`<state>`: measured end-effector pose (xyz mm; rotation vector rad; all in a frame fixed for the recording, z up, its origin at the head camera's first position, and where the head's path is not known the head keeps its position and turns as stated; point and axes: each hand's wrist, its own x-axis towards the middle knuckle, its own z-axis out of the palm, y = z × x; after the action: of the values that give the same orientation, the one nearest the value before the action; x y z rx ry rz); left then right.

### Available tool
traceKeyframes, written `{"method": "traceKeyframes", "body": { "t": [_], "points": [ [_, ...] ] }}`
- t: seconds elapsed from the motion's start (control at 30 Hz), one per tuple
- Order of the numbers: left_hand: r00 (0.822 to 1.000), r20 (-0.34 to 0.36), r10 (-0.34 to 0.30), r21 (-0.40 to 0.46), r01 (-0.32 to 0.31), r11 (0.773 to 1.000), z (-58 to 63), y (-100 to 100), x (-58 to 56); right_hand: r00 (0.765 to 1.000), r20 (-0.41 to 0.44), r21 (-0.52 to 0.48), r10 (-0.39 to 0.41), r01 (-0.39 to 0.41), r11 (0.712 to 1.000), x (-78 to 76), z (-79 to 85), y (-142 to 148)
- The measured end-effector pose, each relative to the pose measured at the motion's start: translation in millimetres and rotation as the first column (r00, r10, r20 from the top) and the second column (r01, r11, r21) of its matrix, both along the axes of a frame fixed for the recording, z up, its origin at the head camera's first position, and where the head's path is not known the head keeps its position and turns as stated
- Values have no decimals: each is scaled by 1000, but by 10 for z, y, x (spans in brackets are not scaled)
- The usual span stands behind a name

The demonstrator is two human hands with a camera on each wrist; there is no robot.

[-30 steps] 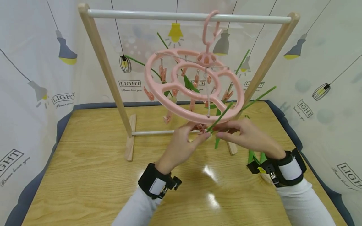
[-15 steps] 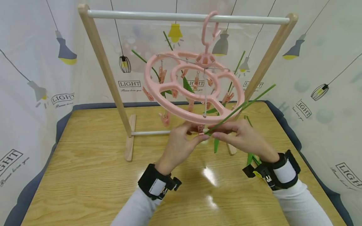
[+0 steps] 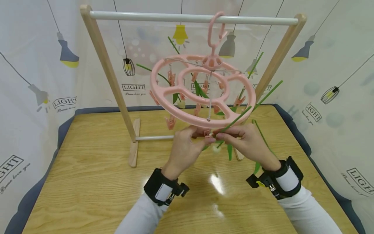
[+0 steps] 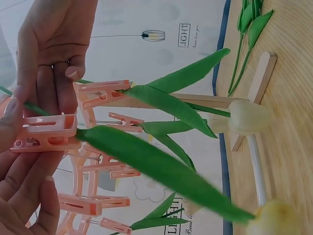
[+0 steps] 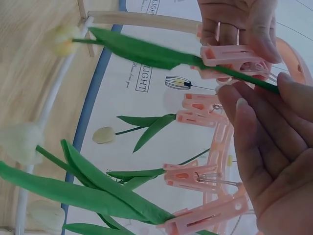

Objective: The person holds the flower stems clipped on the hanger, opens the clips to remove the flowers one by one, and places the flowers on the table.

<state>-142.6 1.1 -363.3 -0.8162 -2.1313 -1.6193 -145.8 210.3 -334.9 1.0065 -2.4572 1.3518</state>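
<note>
A pink round clip hanger [image 3: 163,94] hangs by its hook from the white rail [image 3: 146,15] of a wooden rack. Under its near rim my left hand [image 3: 204,137] pinches a pink clip [image 3: 206,133] [image 5: 234,56] [image 4: 46,132]. My right hand [image 3: 226,134] pinches the green stem [image 3: 238,118] [image 5: 254,81] of an artificial tulip, and the stem lies in the clip's mouth. Its white bud [image 3: 216,149] and a long leaf [image 4: 156,166] hang below the hands. Both hands touch at the clip.
Other tulips [image 3: 198,88] hang from several clips on the hanger. More green stems [image 3: 260,133] lie on the wooden table [image 3: 87,169] behind my right hand. The rack's feet [image 3: 134,146] stand mid-table. Printed curtains [image 3: 35,81] close in three sides.
Both hands rose a little and drew closer with the clip and stem. The bud now hangs below the hands. The hanger swung and tilted slightly.
</note>
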Motion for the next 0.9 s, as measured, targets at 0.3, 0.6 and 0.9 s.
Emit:
{"method": "traceKeyframes", "body": {
  "t": [0.3, 0.6, 0.9],
  "points": [
    [1000, -5, 1, 55, -1, 998, -3, 21, -20, 999, -47, -19, -13, 13, 1000, -6, -35, 8],
    [999, 24, 44, 41, -45, 998, -33, -5, -32, 999, 6, 21, 33, -34, 999, 1, -63, 100],
    [991, 92, 96, -2, -96, 995, -85, -29, -34, 999, 39, -35, 36, -35, 999, -44, -58, 244]
  ]
}}
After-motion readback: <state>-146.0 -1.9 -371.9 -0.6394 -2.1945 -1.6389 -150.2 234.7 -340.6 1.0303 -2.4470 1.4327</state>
